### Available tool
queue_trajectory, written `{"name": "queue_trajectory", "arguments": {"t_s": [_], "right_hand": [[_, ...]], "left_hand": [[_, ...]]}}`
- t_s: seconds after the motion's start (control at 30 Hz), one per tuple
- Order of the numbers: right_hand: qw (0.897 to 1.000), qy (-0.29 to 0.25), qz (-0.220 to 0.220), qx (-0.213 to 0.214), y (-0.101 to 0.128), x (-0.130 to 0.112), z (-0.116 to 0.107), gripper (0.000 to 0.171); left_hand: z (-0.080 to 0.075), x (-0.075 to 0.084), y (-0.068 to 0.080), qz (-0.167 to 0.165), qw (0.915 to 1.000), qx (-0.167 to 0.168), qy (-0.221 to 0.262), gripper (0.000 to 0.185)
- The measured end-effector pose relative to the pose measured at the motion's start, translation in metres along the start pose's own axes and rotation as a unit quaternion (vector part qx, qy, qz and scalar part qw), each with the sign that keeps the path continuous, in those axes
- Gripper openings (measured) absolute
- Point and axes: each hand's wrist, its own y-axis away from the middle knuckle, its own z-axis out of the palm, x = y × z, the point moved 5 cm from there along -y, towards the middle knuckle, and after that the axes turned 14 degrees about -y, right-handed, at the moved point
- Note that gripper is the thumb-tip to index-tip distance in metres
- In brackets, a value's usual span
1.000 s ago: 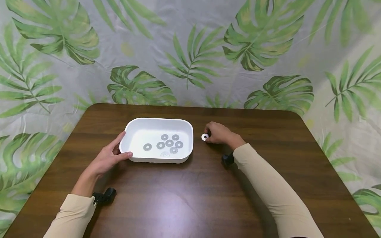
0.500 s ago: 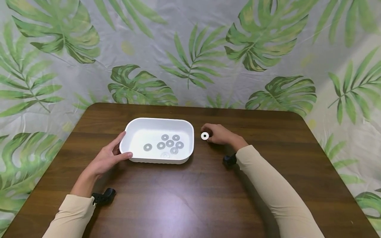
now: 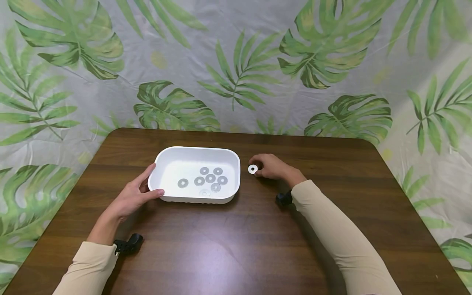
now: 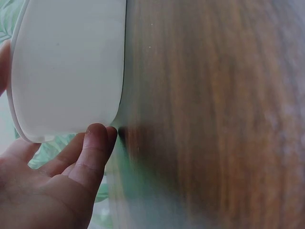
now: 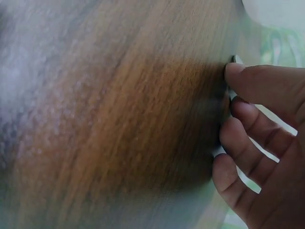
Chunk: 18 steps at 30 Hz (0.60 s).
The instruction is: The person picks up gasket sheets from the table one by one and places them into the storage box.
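A white plastic bin stands on the table left of centre. Several flat grey washers lie on its floor, mostly towards the right end. My left hand grips the bin's left end, thumb at the front corner and fingers at the side; the left wrist view has its fingertips against the end wall. To the right of the bin, my right hand pinches one more washer at its edge, with the hole showing. In the right wrist view only a sliver of that washer shows past the thumb.
The dark wooden table has rounded far corners. Behind it hangs a grey cloth printed with green leaves. Each wrist wears a small black camera, one on the left wrist and one on the right wrist.
The washer in my right hand has shifted slightly left and now turns its face more fully to the head camera. My left hand and the bin hold their place.
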Motion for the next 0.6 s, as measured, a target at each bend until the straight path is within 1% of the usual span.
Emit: {"name": "queue_trajectory", "arguments": {"t_s": [0.17,0.27,0.4,0.6], "right_hand": [[1.000,0.023,-0.011,0.002,0.001,-0.002,0.000,0.030],[1.000,0.023,-0.004,0.001,0.003,-0.002,-0.003,0.029],[1.000,-0.001,0.024,0.003,0.008,0.000,-0.010,0.030],[0.998,-0.048,0.037,0.021,0.013,-0.003,-0.026,0.033]], "left_hand": [[0.001,0.001,0.001,0.004,1.0000,0.002,0.003,0.093],[0.001,0.001,0.001,0.007,1.0000,0.003,0.004,0.093],[0.001,0.001,0.002,0.006,1.0000,0.003,0.000,0.093],[0.000,0.004,0.003,0.009,0.9999,0.004,0.001,0.093]]}}
